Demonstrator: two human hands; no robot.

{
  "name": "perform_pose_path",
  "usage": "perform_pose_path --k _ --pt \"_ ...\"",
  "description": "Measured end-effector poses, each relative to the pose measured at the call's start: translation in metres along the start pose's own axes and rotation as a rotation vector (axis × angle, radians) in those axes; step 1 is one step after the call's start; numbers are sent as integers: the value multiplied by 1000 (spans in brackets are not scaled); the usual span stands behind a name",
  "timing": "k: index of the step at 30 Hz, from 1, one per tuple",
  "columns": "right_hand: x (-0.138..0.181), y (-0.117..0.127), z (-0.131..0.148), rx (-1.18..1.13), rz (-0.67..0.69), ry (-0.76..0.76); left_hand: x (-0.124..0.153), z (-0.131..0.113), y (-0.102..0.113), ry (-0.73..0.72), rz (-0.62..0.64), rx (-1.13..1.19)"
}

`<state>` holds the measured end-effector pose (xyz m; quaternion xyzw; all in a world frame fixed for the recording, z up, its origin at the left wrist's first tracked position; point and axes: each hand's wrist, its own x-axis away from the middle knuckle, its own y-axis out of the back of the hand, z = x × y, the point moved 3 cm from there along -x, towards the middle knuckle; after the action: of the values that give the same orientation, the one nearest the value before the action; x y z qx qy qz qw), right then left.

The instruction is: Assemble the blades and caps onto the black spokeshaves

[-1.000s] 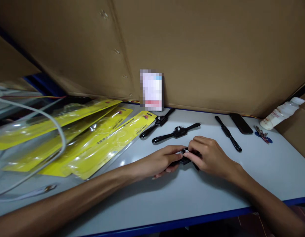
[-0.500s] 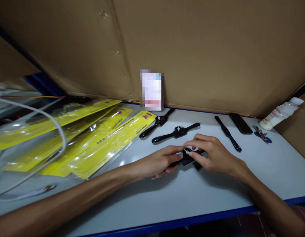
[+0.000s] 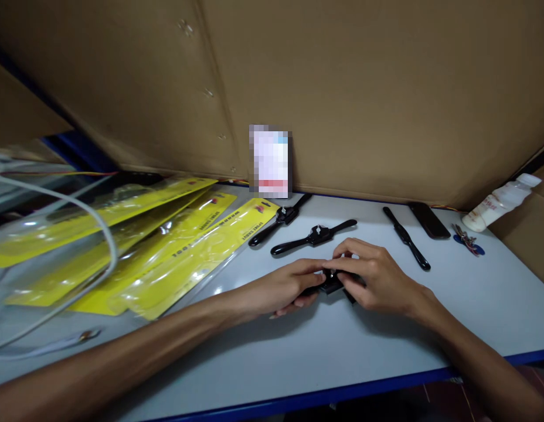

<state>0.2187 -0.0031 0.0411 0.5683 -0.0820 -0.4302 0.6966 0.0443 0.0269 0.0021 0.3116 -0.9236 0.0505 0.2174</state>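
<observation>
Both hands are at a black spokeshave [image 3: 332, 284] just above the front part of the table. My left hand [image 3: 293, 286] is closed around its left handle, thumb and forefinger by the middle. My right hand [image 3: 372, 275] is bent over the body from the right, with its fingertips at the small silver screw [image 3: 332, 272]. The right end of the tool is mostly hidden behind that hand. Beyond lie another spokeshave [image 3: 318, 235] and a third spokeshave [image 3: 286, 217], both with silver screws. A slim black handled piece [image 3: 404, 235] rests farther right.
Yellow blister packs [image 3: 201, 252] are piled on the left, with a white cable [image 3: 107, 228] looping over them. A phone [image 3: 429, 220], keys [image 3: 468, 239] and a white bottle [image 3: 500, 202] stand or lie at right. A blurred screen [image 3: 271, 161] leans on the cardboard wall [image 3: 364, 99].
My right hand has shifted slightly left, and its fingers have curled closer over the spokeshave's screw. My left hand keeps its hold almost unmoved.
</observation>
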Motion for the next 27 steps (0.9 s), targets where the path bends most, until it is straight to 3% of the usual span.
perform_pose_path --k 9,27 --pt "-1 -3 3 202 -42 116 -1 2 2 -48 33 -3" --pt "-5 -12 4 32 3 -67 -1 0 -1 -7 -4 -105"
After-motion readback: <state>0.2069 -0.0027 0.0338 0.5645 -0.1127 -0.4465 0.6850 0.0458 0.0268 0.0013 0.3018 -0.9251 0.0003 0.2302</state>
